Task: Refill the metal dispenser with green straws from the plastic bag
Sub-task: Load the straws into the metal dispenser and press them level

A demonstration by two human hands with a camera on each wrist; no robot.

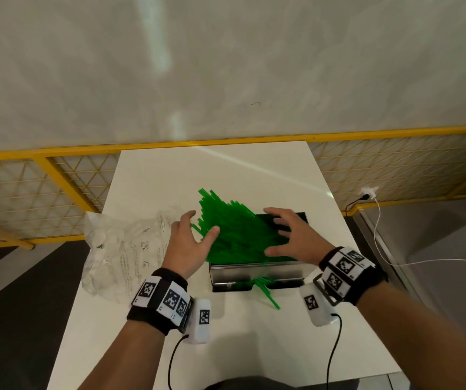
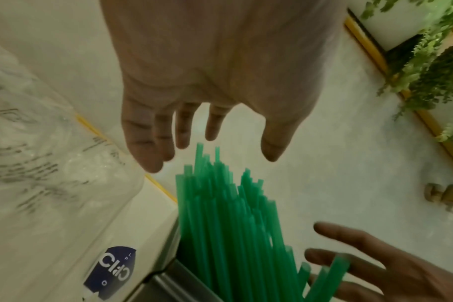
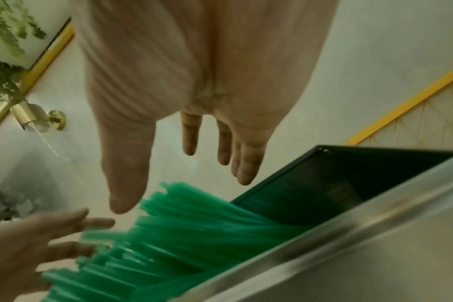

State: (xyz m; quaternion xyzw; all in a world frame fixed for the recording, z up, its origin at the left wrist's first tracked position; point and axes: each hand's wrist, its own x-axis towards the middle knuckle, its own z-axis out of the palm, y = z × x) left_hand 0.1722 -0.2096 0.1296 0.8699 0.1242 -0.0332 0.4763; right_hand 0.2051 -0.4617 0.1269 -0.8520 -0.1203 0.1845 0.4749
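Left hand: my left hand (image 1: 187, 243) has its fingers spread and straight, thumb reaching into the left edge of the green straws (image 1: 237, 235); the left wrist view shows the palm (image 2: 220, 71) above the straw tips (image 2: 220, 204) with nothing gripped.
Right hand: my right hand (image 1: 291, 235) is also spread flat over the right side of the bundle, fingers extended above the dispenser's opening; from the right wrist camera the palm (image 3: 194, 71) hangs over the straws (image 3: 194, 228), pinching nothing. I cannot tell whether its fingertips actually touch them.
Near straws: a few loose green straws (image 1: 265, 291) poke out at the near foot of the metal dispenser (image 1: 257, 273), one angled toward me on the white table (image 1: 254, 347).
Metal dispenser: it stands on the table between my wrists, its shiny near wall facing me and its top open; the right wrist view shows its dark interior (image 3: 323, 194).
Main bundle: most of the straws lie slanted in the open top, lower ends inside, upper ends fanning out toward the far left, past the rim.
Plastic bag: the clear, crumpled plastic bag (image 1: 122, 249) lies on the table's left edge, just beside my left hand.
Far: a yellow mesh fence (image 1: 57, 187) runs behind the table; a white cable (image 1: 381, 243) trails at right.
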